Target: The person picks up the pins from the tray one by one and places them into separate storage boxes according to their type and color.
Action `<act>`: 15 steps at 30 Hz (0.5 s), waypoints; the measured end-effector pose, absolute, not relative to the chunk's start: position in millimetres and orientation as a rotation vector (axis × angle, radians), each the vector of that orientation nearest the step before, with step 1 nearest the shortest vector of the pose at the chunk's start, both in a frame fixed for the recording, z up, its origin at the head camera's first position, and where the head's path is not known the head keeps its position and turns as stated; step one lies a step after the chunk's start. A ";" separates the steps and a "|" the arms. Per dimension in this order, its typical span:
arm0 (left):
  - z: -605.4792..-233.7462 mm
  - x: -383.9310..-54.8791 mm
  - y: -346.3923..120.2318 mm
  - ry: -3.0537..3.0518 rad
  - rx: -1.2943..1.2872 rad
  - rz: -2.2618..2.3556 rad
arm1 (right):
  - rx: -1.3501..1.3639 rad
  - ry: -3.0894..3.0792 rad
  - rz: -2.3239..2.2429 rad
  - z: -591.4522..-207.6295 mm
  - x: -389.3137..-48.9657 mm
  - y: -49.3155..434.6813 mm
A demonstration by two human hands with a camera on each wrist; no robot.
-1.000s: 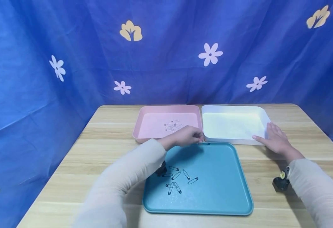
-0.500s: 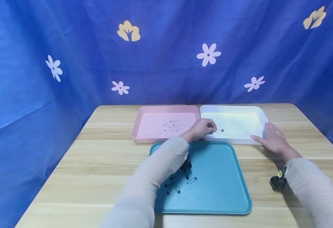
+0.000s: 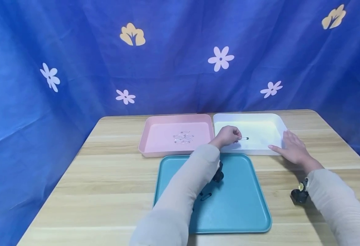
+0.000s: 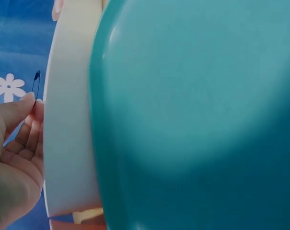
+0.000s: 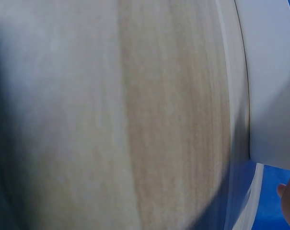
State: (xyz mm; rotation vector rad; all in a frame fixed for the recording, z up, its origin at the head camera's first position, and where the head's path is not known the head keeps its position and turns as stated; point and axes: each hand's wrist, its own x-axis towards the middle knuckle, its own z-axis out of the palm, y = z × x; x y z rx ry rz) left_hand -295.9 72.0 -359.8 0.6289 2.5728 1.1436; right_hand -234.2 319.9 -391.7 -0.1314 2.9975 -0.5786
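Note:
My left hand (image 3: 229, 135) pinches a black safety pin (image 4: 36, 86) between thumb and fingertips, over the left part of the white tray (image 3: 260, 151). In the left wrist view the pin stands up out of the pinch, its dark cap away from the fingers. At the white tray's right front corner rests my right hand (image 3: 294, 150), fingers extended along the wall and thumb at the front rim. The teal tray (image 3: 238, 198) lies in front, with a black safety pin (image 3: 205, 197) showing beside my left sleeve; the sleeve hides most of the others there.
A pink tray (image 3: 161, 150) left of the white one holds several silver safety pins (image 3: 183, 137). All three trays stand on a wooden table (image 3: 106, 177). Behind it hangs a blue curtain (image 3: 173, 68) with flower prints.
My left hand has moved right, from the teal tray's back edge to over the white tray, carrying the black safety pin. The right hand has stayed at the white tray's corner.

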 end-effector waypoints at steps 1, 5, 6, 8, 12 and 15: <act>-360.4 -296.5 73.7 2.588 0.622 1.132 | -0.133 2.998 -0.582 -391.4 -234.8 320.2; -363.1 -297.8 79.7 2.647 0.611 1.073 | -0.138 3.007 -0.565 -388.9 -235.2 320.2; -363.8 -297.7 80.8 2.658 0.608 1.051 | -0.138 3.008 -0.566 -388.4 -235.2 320.2; -366.3 -297.5 82.5 2.667 0.599 1.012 | -0.137 3.006 -0.562 -387.9 -234.5 319.6; -371.3 -296.0 84.1 2.677 0.557 0.949 | -0.130 2.998 -0.570 -389.9 -233.4 318.8; -373.8 -295.0 84.9 2.699 0.540 0.916 | -0.118 2.998 -0.566 -392.0 -233.2 318.8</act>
